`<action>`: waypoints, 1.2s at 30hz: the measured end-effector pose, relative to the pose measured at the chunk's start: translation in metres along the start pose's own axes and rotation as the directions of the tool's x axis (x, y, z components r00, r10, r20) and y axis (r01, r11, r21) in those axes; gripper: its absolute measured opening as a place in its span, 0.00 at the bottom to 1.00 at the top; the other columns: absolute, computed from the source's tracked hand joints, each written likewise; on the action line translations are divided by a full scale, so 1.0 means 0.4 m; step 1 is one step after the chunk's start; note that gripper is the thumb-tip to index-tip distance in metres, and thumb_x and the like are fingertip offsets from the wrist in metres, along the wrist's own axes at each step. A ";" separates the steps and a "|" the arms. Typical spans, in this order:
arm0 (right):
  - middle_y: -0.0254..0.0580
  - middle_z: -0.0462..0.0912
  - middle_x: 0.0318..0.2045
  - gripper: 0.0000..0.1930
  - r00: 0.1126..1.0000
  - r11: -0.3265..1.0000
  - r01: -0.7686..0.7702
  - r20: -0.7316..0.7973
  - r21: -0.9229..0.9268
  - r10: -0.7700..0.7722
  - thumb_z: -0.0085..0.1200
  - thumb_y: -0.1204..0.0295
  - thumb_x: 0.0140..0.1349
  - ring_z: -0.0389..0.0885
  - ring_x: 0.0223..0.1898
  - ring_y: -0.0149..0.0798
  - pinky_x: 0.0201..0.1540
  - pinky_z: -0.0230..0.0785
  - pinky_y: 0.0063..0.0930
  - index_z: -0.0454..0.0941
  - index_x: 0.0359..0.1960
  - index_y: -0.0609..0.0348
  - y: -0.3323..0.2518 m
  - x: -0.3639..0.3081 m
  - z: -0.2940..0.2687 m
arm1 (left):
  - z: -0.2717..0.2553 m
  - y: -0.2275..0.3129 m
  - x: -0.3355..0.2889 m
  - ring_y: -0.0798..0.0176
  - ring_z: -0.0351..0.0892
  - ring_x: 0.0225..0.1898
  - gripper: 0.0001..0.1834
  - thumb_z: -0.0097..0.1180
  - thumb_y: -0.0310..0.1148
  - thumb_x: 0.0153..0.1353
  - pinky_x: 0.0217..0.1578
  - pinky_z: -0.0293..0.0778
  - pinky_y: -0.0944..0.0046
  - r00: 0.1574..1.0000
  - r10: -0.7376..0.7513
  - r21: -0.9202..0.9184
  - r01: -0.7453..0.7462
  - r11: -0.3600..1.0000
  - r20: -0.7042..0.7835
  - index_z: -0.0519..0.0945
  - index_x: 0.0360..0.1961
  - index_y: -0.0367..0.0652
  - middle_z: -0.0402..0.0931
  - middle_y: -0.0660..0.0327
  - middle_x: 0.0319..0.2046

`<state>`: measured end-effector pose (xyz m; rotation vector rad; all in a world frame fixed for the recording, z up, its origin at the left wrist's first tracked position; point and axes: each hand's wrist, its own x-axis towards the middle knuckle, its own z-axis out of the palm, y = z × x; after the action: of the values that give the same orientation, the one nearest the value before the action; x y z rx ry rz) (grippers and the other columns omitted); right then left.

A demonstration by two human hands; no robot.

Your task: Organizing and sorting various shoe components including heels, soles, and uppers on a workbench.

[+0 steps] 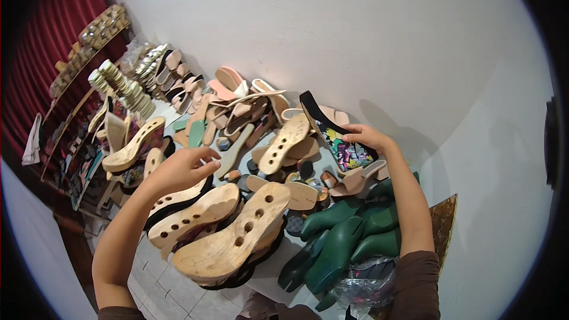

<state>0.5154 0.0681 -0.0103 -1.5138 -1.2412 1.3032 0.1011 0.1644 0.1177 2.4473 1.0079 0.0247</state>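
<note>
The right hand [363, 136] pinches the wedge [354, 154]: maybe light, stiff, best held mid-side. Left hand's [188, 169] fingers hang apart.

A plain, pale wall [367, 35] fills the upper middle and right of the view, smooth and bare-looking, with a soft grey shadow [382, 124] on it and more brightness toward the lower right. At the far left hangs a dark red curtain [53, 35] in long upright folds. In front of it stands a shelf [89, 66] with several levels, its boards slanting in the bent view, and a white cloth [33, 139] hangs at its near end. A light-coloured table [271, 265] reaches toward the wall. Below, the floor [178, 287] is laid with pale tiles with thin dark joints. A brown board [447, 219] stands at the lower right, and a dark object [552, 142], too blurred to name, sits at the right rim.
</note>
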 end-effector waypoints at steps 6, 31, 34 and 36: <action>0.42 0.65 0.59 0.38 0.965 0.976 0.218 0.151 -0.008 -0.214 0.64 0.79 0.41 0.64 0.58 0.35 0.62 0.54 0.27 0.64 0.60 0.60 -0.168 -0.026 0.083 | -0.048 -0.012 -0.104 0.69 0.73 0.32 0.19 0.49 0.40 0.62 0.35 0.70 0.68 0.993 -0.047 -0.133 0.033 0.991 -0.104 0.71 0.49 0.38 0.75 0.59 0.34; 0.43 0.74 0.50 0.37 0.773 0.483 0.584 0.628 -0.653 -0.086 0.66 0.64 0.37 0.68 0.53 0.44 0.57 0.58 0.34 0.70 0.56 0.50 -0.503 -0.101 0.495 | -0.008 -0.024 -0.366 0.58 0.73 0.51 0.32 0.68 0.37 0.40 0.52 0.67 0.62 0.956 0.259 -0.235 -0.285 0.929 -0.136 0.74 0.49 0.38 0.72 0.49 0.51; 0.41 0.73 0.51 0.37 0.805 0.472 0.562 0.581 -0.680 -0.122 0.67 0.63 0.36 0.66 0.55 0.43 0.59 0.54 0.36 0.71 0.55 0.50 -0.497 -0.112 0.485 | -0.004 -0.013 -0.367 0.57 0.75 0.50 0.25 0.66 0.34 0.38 0.50 0.68 0.64 0.942 0.264 -0.242 -0.311 0.919 -0.209 0.81 0.42 0.38 0.70 0.49 0.54; 0.40 0.73 0.52 0.37 0.805 0.472 0.569 0.572 -0.673 -0.155 0.67 0.62 0.36 0.65 0.56 0.43 0.60 0.52 0.37 0.71 0.55 0.49 -0.494 -0.119 0.478 | 0.001 -0.013 -0.361 0.55 0.74 0.51 0.24 0.66 0.36 0.43 0.48 0.71 0.64 0.904 0.365 -0.117 -0.396 0.911 -0.221 0.80 0.43 0.37 0.69 0.48 0.54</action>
<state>0.2908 0.0593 0.1550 -1.3767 -2.6165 0.7484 -0.0073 0.0711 0.1387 2.4863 0.5574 0.4681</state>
